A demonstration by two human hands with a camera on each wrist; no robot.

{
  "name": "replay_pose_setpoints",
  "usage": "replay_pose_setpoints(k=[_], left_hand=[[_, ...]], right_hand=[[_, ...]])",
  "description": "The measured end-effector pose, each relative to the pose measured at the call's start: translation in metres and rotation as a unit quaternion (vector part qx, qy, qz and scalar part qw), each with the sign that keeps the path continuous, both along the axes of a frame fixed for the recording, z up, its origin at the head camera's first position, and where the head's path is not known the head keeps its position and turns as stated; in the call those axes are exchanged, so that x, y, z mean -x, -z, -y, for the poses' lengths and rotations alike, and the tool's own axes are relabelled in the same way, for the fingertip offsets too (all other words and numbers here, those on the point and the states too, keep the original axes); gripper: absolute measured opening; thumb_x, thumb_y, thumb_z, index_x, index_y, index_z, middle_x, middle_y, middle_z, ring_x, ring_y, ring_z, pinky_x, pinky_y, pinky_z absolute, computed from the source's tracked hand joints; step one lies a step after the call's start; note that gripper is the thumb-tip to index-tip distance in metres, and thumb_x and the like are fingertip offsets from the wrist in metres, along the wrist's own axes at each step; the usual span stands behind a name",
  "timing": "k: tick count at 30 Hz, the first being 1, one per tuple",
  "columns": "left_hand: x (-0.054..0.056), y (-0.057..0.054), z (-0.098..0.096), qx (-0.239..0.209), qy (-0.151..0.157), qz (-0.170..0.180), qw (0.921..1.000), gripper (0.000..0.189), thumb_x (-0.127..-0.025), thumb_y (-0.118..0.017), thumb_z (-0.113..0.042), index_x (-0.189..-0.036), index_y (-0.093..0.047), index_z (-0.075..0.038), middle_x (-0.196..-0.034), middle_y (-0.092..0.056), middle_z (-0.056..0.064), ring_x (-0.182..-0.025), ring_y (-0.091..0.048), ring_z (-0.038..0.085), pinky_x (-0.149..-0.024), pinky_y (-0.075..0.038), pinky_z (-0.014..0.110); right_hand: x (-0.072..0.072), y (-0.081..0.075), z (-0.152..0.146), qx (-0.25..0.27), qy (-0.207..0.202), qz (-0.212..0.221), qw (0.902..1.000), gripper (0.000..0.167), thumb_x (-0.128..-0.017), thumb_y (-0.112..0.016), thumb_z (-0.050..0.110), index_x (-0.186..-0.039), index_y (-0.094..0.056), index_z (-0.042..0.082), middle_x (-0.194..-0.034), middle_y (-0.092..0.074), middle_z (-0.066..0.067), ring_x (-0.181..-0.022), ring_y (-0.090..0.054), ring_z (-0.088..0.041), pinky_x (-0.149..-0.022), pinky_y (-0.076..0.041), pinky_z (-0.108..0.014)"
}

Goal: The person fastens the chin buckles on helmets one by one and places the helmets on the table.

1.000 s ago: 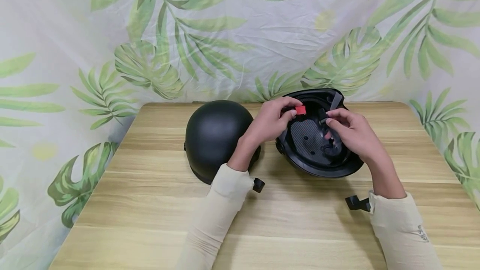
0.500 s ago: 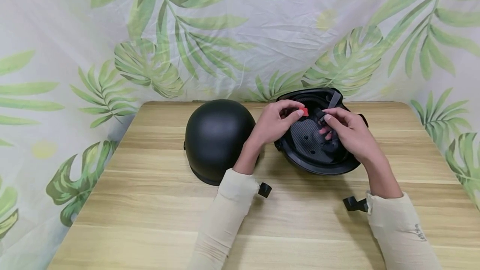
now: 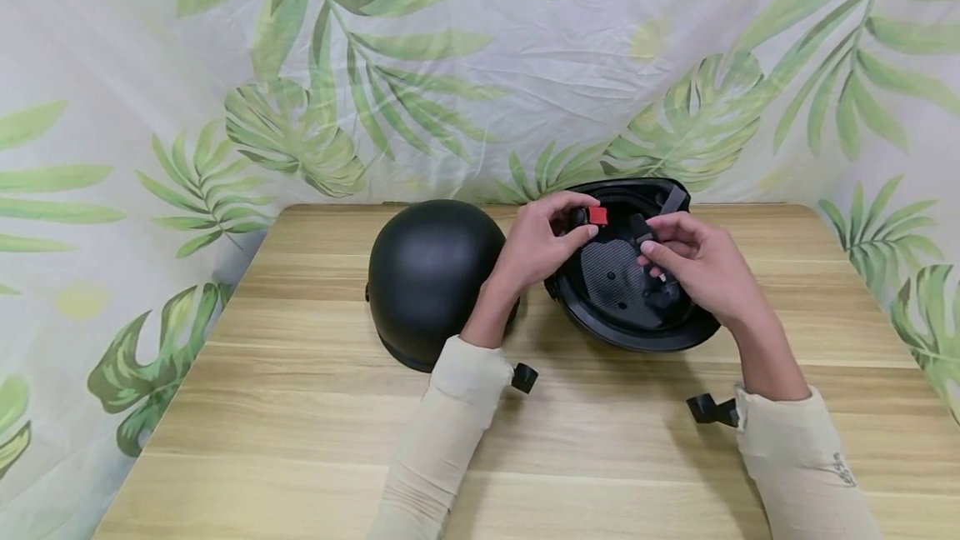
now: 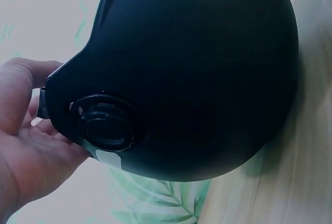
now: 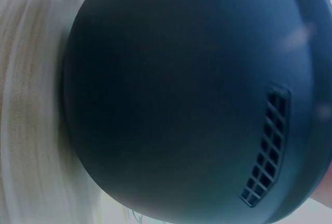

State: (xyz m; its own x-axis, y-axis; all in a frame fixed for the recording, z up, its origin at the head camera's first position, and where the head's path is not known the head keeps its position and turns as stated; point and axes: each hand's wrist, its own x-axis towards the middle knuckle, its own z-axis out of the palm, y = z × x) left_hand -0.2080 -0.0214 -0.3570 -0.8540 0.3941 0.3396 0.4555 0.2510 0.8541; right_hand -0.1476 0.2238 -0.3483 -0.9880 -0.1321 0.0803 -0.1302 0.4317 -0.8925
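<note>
An upturned black helmet [image 3: 633,340] lies on the table at right, its padded inside facing up. Over its left rim my left hand [image 3: 540,240] pinches a red buckle piece [image 3: 596,216] between thumb and fingers. Just across from it, my right hand [image 3: 701,267] pinches a black buckle piece [image 3: 641,229] on the strap; the two pieces are apart. In the left wrist view the helmet's side shows a round knob [image 4: 109,129], with my left hand [image 4: 36,154] behind the edge. The right wrist view shows a slotted vent [image 5: 268,146]; the helmet hides most of my right hand.
A second black helmet [image 3: 435,273] stands dome up on the wooden table [image 3: 300,407], close by my left forearm. A leaf-patterned cloth [image 3: 420,90] hangs behind the table. Black mounts [image 3: 524,377] stick out from both sleeve cuffs.
The red piece in my left hand first moved right toward the black piece, then back left. My right hand shifted slightly left and keeps its hold on the black piece.
</note>
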Motion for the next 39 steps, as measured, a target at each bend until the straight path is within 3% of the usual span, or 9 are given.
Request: replay_pose_setpoints(k=[5,11,16,20,25,32,36,39], left_hand=[[0.002,-0.002,0.006,-0.016,-0.024,-0.011,0.9995,0.032,-0.1,-0.074,-0.01,-0.132,-0.071,-0.008,-0.112,-0.075,0.014,-0.091,-0.069,0.022,-0.079,-0.054,0.023],[0.002,-0.004,0.008,-0.015,-0.034,-0.019,0.9991,0.036,-0.103,-0.071,-0.012,-0.137,-0.065,-0.006,-0.129,-0.073,0.016,-0.115,-0.072,0.026,-0.094,-0.061,0.033],[-0.001,-0.006,0.001,0.001,-0.034,-0.027,0.9991,0.035,-0.107,-0.065,-0.017,-0.14,-0.06,-0.004,-0.134,-0.073,0.015,-0.113,-0.072,0.024,-0.09,-0.058,0.029],[-0.005,-0.007,-0.006,0.005,-0.042,-0.027,0.9987,0.035,-0.109,-0.062,-0.019,-0.14,-0.058,-0.004,-0.136,-0.073,0.015,-0.111,-0.073,0.023,-0.092,-0.057,0.029],[-0.01,-0.006,-0.015,0.015,-0.049,-0.029,0.9983,0.035,-0.11,-0.06,-0.021,-0.141,-0.056,-0.005,-0.14,-0.071,0.014,-0.128,-0.069,0.02,-0.103,-0.055,0.033],[-0.009,-0.002,-0.017,0.03,-0.017,-0.059,0.9977,0.033,-0.112,-0.055,-0.019,-0.141,-0.05,-0.006,-0.128,-0.074,0.013,-0.099,-0.075,0.019,-0.088,-0.056,0.025],[-0.006,0.001,-0.016,0.047,-0.008,-0.101,0.9937,0.032,-0.111,-0.056,-0.021,-0.14,-0.053,-0.007,-0.127,-0.071,0.012,-0.097,-0.069,0.019,-0.086,-0.053,0.025],[-0.003,0.003,-0.015,0.051,-0.006,-0.131,0.9901,0.032,-0.109,-0.061,-0.022,-0.138,-0.059,-0.008,-0.13,-0.07,0.01,-0.106,-0.067,0.02,-0.094,-0.052,0.027]], right_hand=[[-0.002,-0.003,-0.001,0.002,-0.002,-0.015,0.9999,0.037,-0.108,-0.063,0.016,-0.14,-0.061,-0.002,-0.102,-0.071,0.013,-0.087,-0.074,-0.002,-0.074,-0.061,-0.02],[-0.005,-0.006,-0.002,-0.014,0.004,-0.036,0.9992,0.037,-0.109,-0.062,0.021,-0.141,-0.066,0.003,-0.099,-0.072,0.014,-0.089,-0.073,-0.002,-0.078,-0.059,-0.016],[-0.006,-0.007,-0.003,-0.02,0.019,-0.061,0.9978,0.037,-0.109,-0.062,0.023,-0.142,-0.067,0.007,-0.101,-0.072,0.015,-0.089,-0.072,-0.001,-0.082,-0.055,-0.01],[-0.005,-0.007,-0.003,0.014,0.023,-0.067,0.9974,0.035,-0.108,-0.063,0.021,-0.139,-0.065,0.004,-0.106,-0.073,0.013,-0.088,-0.074,-0.003,-0.082,-0.059,-0.014],[-0.003,-0.005,-0.002,0.082,0.0,-0.075,0.9938,0.026,-0.107,-0.065,0.015,-0.129,-0.068,0.002,-0.104,-0.074,0.006,-0.086,-0.075,-0.005,-0.082,-0.061,-0.018],[-0.001,-0.002,0.0,0.154,-0.02,-0.079,0.9846,0.03,-0.105,-0.066,0.012,-0.129,-0.069,-0.006,-0.1,-0.076,0.002,-0.083,-0.075,-0.005,-0.078,-0.06,-0.016],[-0.001,-0.001,0.0,0.173,-0.017,-0.066,0.9827,0.032,-0.105,-0.066,0.012,-0.131,-0.069,-0.006,-0.1,-0.077,0.004,-0.085,-0.076,-0.005,-0.08,-0.061,-0.017],[0.0,0.0,-0.001,0.194,-0.021,-0.056,0.9791,0.028,-0.105,-0.066,0.01,-0.13,-0.071,-0.002,-0.101,-0.077,0.003,-0.085,-0.076,-0.006,-0.081,-0.061,-0.017]])
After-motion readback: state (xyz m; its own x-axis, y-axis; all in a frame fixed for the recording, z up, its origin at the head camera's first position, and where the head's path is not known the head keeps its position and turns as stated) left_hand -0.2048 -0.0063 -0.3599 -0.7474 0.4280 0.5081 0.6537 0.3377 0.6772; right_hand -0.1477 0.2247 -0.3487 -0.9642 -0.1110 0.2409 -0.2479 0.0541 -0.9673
